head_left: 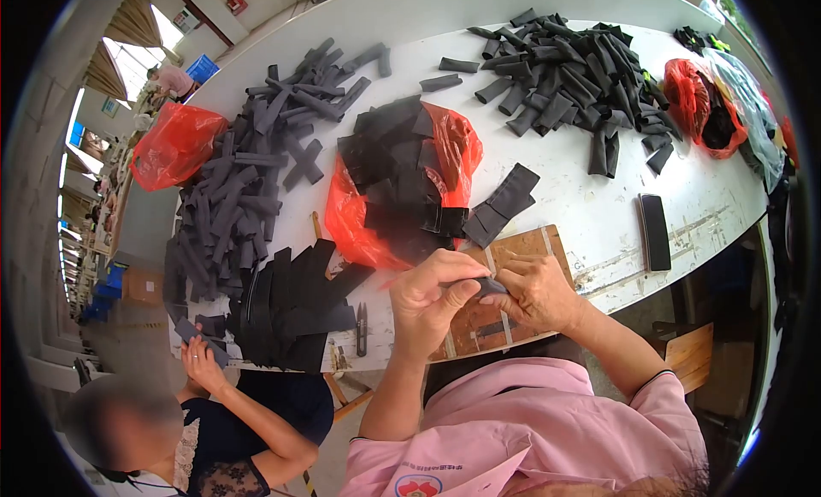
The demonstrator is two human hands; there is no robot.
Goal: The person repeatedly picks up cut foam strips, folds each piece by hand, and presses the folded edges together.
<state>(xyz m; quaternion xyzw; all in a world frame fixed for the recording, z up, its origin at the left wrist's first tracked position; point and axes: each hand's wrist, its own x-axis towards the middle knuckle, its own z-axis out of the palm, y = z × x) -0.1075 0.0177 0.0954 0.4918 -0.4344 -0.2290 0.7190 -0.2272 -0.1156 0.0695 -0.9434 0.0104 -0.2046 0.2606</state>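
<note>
Both my hands meet over a wooden board (547,240) at the table's near edge. Between them is a small dark grey fabric piece (489,286), mostly covered by the fingers. My left hand (434,296) pinches its left end with thumb and fingers. Closed round the right end is my right hand (540,293). Just beyond the board lie a few flat dark fabric pieces (505,204). To their left, an open red plastic bag (342,232) holds a stack of similar black pieces (389,155).
Rolled grey fabric tubes pile up at left (227,206) and far right (573,69). Thread snips (362,330) lie left of me, near black strips (286,309). A phone (655,232) lies at right. A co-worker's hand (203,364) holds a grey piece at left.
</note>
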